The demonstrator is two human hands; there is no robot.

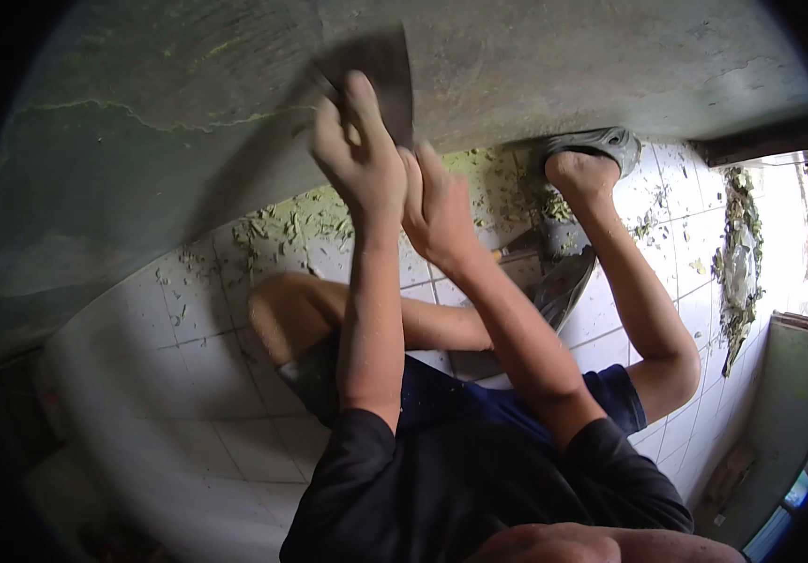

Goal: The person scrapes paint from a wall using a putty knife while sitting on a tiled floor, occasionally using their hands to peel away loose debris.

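A wide, dark scraper (387, 58) rests its flat blade against the grey-green wall (188, 56). My left hand (364, 174) is closed on it near the blade, fingers pointing up. Just to the right and lower, my right hand (440, 206) is closed around its lower end; the handle is mostly hidden in the fingers. Both hands are slightly smeared by motion. A ragged line of peeling paint (174, 124) crosses the wall left of the blade.
Loose paint flakes (296, 225) lie along the wall's foot on the white tiled floor (188, 375). My bent legs and a grey clog (601, 145) flank the work. A tool with a yellowish handle (507, 251) lies between my legs. A heap of scraps (740, 253) sits at the right.
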